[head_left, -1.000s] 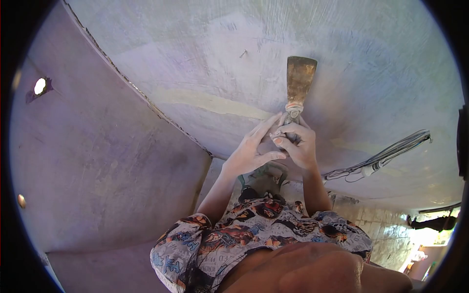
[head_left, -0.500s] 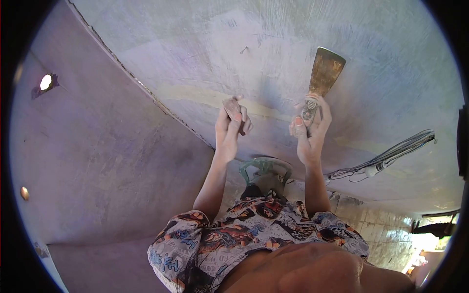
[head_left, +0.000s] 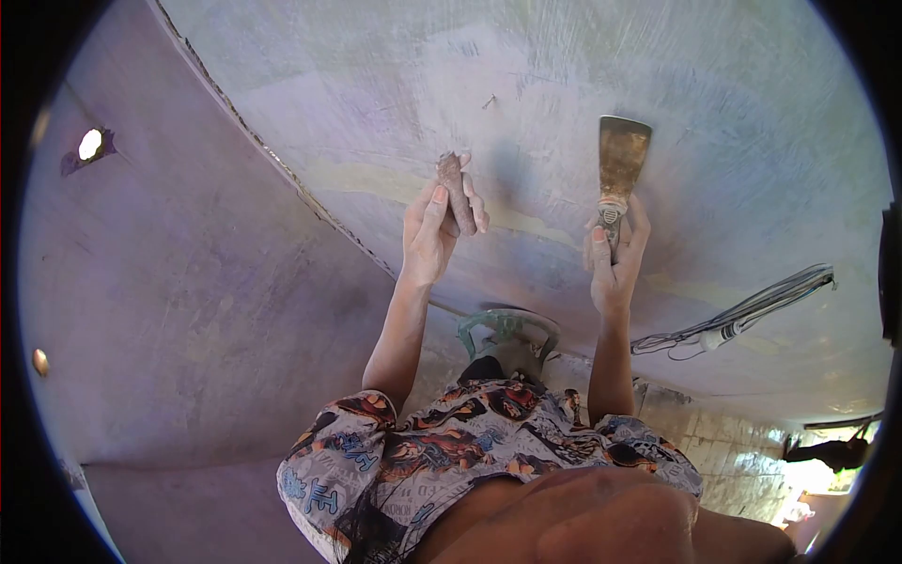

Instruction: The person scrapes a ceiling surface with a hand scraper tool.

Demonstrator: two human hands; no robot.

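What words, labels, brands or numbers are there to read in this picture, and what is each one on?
"ED", perhaps part of a longer word: grey print on the shirt; the small letters around it are too blurred to read.
Left sleeve: big blue lettering, too folded and distorted to read surely.
Scraper handle: a dark marking, too small to read.
I can make out no numbers or brand names.

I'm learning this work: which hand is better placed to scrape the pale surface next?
Probably the right hand: it grips the scraper by its handle, blade free. The left hand holds a dusty stick instead.
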